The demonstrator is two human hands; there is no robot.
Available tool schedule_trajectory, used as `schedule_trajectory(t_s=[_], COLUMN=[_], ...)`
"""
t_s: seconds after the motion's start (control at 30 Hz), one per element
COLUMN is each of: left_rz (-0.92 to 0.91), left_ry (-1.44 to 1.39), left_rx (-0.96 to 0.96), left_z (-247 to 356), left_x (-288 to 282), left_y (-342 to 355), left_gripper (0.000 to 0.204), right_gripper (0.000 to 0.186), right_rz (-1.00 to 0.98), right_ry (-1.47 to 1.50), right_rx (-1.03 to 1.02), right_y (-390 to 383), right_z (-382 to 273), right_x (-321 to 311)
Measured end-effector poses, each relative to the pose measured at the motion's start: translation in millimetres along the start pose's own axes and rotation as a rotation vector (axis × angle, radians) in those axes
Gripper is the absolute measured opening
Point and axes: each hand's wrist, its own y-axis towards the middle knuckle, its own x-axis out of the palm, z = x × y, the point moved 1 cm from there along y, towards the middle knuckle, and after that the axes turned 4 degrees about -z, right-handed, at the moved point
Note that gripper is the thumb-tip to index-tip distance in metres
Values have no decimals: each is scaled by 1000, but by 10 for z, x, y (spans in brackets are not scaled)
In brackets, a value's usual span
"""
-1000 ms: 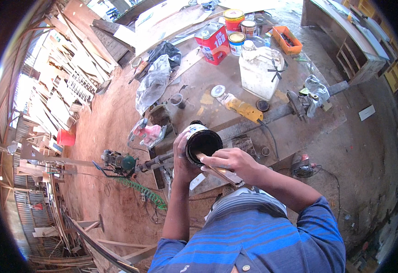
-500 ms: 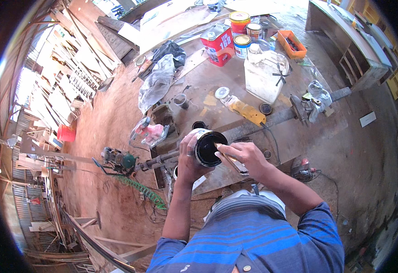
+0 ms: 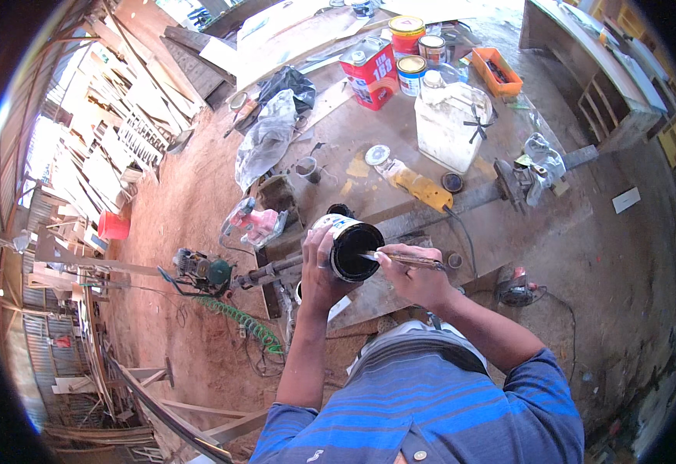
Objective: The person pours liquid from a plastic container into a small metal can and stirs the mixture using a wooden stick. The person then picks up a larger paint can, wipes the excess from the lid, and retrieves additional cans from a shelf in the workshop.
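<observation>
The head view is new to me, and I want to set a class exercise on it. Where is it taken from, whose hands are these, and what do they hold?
There is no robot here: these are a person's own bare hands. A wide fisheye camera worn on the head looks down, so straight edges bend toward the rim and the striped shirt fills the bottom. Picture left is the person's left.

The left hand grips a can, its dark opening facing the camera. The right hand holds a stick, its tip at the opening.

Beyond them, on the work surface, are a yellow power tool, a white jug, a red tin and an orange tray.
</observation>
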Motion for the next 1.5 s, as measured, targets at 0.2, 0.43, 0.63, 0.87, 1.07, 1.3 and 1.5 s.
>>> schedule_trajectory(t_s=[0.2, 0.43, 0.63, 0.87, 1.07, 1.3, 1.5], left_rz=[-47, -46, -40, -22, -43, -72, -46], left_ry=[-23, -6, 33, 92, 85, 49, -28], left_rx=[-5, 14, -2, 13, 36, -18, -52], left_z=[16, 26, 9, 34, 51, 7, -174], left_x=[-7, -10, 10, -13, -24, -2, -20], left_y=[42, 60, 26, 24, 64, 42, -154], left_gripper=[120, 116, 116, 116, 114, 107, 104], right_gripper=[27, 46, 18, 18, 18, 33, 34], right_rz=[-95, -315, 8, 45, 42, -181, -248], right_ry=[-76, -382, -20, 222, -37, -160, -252], right_rx=[-332, -419, -134, 361, -143, -350, -378], right_y=[243, 117, -135, -259, -26, 221, 105], right_z=[-17, 78, -31, -3, 45, 119, 156], right_x=[-216, -217, 118, 215, -64, -219, -20])
